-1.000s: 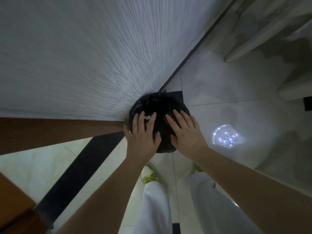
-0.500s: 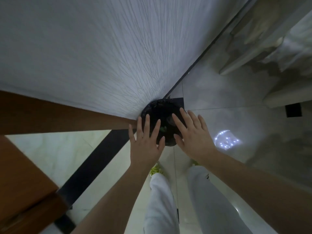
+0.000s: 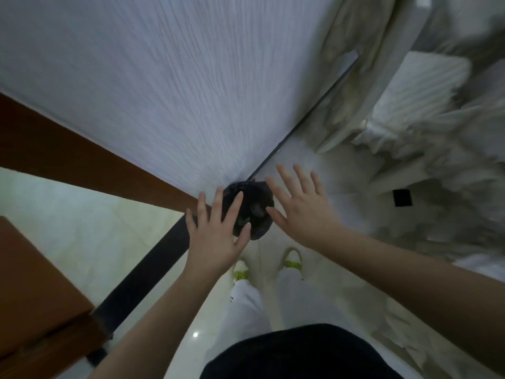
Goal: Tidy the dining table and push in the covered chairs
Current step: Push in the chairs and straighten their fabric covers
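Black-lined bin point(image 3: 252, 212) on pale tiled floor point(image 3: 82, 214)

No readable text, labels, brands or numbers anywhere.

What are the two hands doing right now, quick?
Left hand: open, fingers spread, holding nothing, above the black-lined bin.
Right hand: open, fingers spread, holding nothing, beside the bin.
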A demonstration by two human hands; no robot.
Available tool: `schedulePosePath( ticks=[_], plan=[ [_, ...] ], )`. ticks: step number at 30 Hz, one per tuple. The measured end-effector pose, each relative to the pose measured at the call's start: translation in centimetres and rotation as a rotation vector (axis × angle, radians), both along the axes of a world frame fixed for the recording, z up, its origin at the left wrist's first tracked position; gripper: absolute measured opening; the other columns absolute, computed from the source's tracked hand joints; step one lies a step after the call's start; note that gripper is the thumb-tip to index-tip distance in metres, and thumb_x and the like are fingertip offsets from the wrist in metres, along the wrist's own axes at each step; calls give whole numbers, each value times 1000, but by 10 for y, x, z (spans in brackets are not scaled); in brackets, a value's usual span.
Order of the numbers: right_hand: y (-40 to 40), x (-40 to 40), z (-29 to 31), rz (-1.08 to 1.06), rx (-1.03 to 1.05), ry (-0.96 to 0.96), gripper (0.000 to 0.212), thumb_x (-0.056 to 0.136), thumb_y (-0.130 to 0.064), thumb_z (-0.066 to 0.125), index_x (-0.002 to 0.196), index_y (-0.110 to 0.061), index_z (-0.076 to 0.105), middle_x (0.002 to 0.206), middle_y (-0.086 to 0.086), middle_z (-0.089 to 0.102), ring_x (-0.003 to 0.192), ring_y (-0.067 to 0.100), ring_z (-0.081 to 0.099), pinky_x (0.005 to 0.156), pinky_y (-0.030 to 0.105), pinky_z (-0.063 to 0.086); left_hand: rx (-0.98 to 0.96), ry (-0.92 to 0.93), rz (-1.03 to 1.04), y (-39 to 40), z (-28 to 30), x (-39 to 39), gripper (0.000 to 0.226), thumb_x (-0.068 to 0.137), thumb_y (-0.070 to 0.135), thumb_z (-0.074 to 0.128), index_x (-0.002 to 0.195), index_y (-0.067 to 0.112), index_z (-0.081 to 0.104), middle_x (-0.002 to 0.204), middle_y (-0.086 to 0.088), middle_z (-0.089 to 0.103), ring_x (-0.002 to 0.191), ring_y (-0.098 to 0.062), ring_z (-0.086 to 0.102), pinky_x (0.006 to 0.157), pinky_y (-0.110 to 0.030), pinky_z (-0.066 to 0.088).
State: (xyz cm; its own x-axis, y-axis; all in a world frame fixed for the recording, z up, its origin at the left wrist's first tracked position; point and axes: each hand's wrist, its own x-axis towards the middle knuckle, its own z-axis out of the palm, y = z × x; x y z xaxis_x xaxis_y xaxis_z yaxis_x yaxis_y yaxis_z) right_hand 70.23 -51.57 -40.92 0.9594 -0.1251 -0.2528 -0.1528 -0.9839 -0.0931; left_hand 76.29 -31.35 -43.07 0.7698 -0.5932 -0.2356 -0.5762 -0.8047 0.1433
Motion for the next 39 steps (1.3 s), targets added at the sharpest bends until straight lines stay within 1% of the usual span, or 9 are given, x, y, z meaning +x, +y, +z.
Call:
schedulePosePath(
  ticks=[6,10,14,17,22,28,34,37,39],
  plan=[
    [-2,-25,74,-41,-66,-39,65,94,-59,23,150,-26,18,158,7,17,144,30,18,116,53,11,-71,-49,-63,-4,78,-2,63,94,60,25,150,32,24,157,-7,26,144,-34,19,108,-64,22],
    [-1,-45,118,-139,-91,-130,66,95,-60,19,152,-28,12,160,4,11,146,25,12,118,49,5,-124,-81,-203,-4,121,14,64,94,64,14,151,34,19,160,-2,20,147,-28,12,112,-61,15],
    [4,-62,143,-288,-103,-191,66,94,-60,18,152,-28,10,160,3,11,147,24,8,118,50,7,-96,-98,-400,-6,156,32,72,87,69,-6,151,40,9,162,3,-2,148,-20,-7,115,-54,-2],
    [12,-78,148,-432,-114,-233,66,94,-60,19,152,-29,10,160,1,10,147,23,9,118,48,8,-117,-101,-470,-21,171,34,72,84,69,-8,151,43,0,161,6,-12,146,-18,-17,114,-51,-9],
    [21,-112,153,-685,-91,-317,67,92,-60,23,152,-31,10,160,-2,10,147,20,6,118,43,3,-245,-85,-579,-64,188,19,68,88,67,2,150,42,9,162,3,5,148,-25,-1,116,-52,1],
    [26,-179,164,-910,-175,-345,66,92,-60,23,151,-33,10,160,-1,11,146,22,9,117,42,3,-379,-60,-767,-111,200,-35,62,91,63,21,149,42,21,157,-2,27,143,-33,21,111,-56,24],
    [40,-267,167,-1204,-239,-366,66,92,-60,23,150,-29,14,157,4,24,144,26,18,116,44,8,-386,-64,-984,-136,206,-113,64,89,65,19,149,41,17,158,0,22,145,-30,17,113,-54,22],
    [52,-315,167,-1296,-270,-372,66,92,-60,27,148,-25,25,152,7,33,140,28,29,114,47,19,-393,-96,-1086,-143,212,-159,66,89,65,21,149,37,22,157,-3,26,144,-32,21,111,-55,26],
    [62,-349,168,-1327,-296,-377,65,91,-58,28,147,-24,29,150,9,38,138,29,34,112,48,23,-351,-96,-1137,-148,212,-190,69,86,68,14,150,41,14,160,-1,16,146,-29,9,114,-53,19]
  ],
)
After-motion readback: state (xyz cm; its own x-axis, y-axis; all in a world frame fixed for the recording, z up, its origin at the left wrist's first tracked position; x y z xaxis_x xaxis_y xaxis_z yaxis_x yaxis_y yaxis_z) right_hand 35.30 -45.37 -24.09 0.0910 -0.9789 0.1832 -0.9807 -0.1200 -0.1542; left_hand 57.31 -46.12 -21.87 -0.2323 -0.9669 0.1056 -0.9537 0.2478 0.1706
